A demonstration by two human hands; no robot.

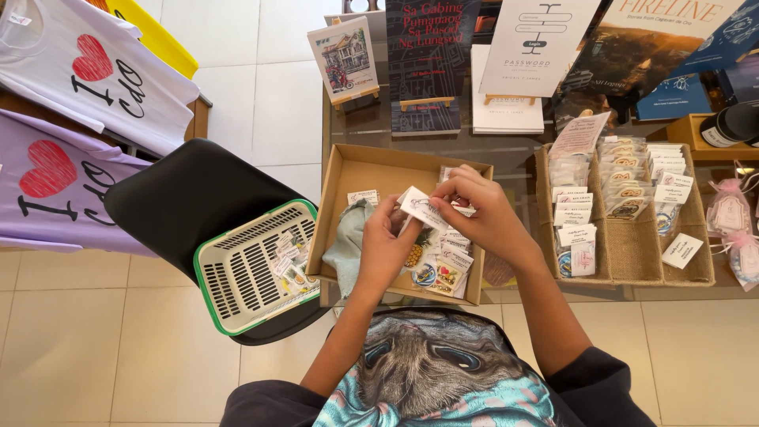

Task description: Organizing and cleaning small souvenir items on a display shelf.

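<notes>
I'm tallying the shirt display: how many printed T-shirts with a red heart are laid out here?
2. A white heart-print T-shirt lies at the upper left, and a lilac heart-print T-shirt lies just below it, left of the black chair. More may lie outside the picture.

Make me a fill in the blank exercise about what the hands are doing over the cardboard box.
1. Both hands, left hand and right hand, hold a small white ____ packet.
2. They work above an open ____ box of packets.
3. The slotted basket with the green rim rests on a black ____.
4. A pale cloth lies in the box's ____ side.

Missing words: sticker; cardboard; chair; left
</notes>
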